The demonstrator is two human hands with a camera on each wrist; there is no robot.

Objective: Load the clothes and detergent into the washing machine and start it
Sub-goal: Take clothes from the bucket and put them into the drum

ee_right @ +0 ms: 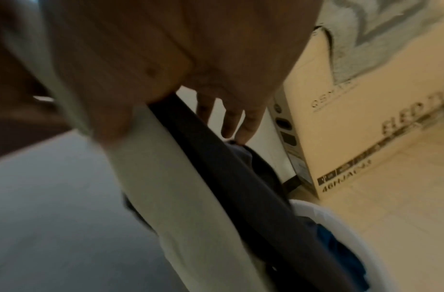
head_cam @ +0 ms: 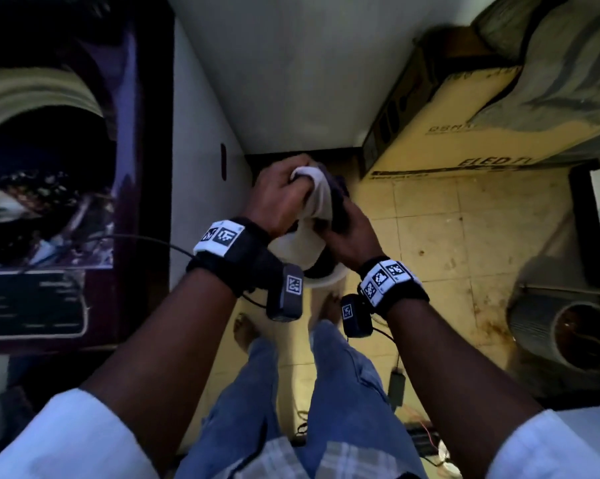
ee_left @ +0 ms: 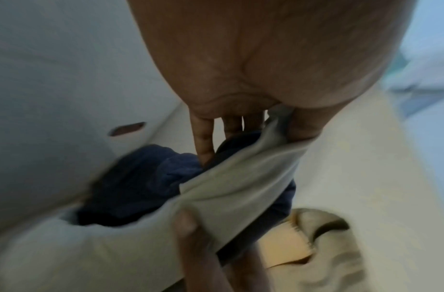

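My left hand (head_cam: 280, 195) and right hand (head_cam: 347, 233) gripping a white cloth (head_cam: 317, 195) with dark clothes over a white basket (head_cam: 329, 278), washing machine (head_cam: 77, 167) left, cardboard box (head_cam: 447, 133) far right, stained tile floor (head_cam: 464, 236)

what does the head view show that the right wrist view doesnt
Only the head view shows the open washing machine at the left with clothes in its drum, the left hand, both wrist bands, the person's jeans and bare feet.

Only the right wrist view shows a blue garment lying in the white tub, and the right hand from the palm side.

Both show the pale cloth and a dark garment gripped together, the printed cardboard box and the tiled floor.
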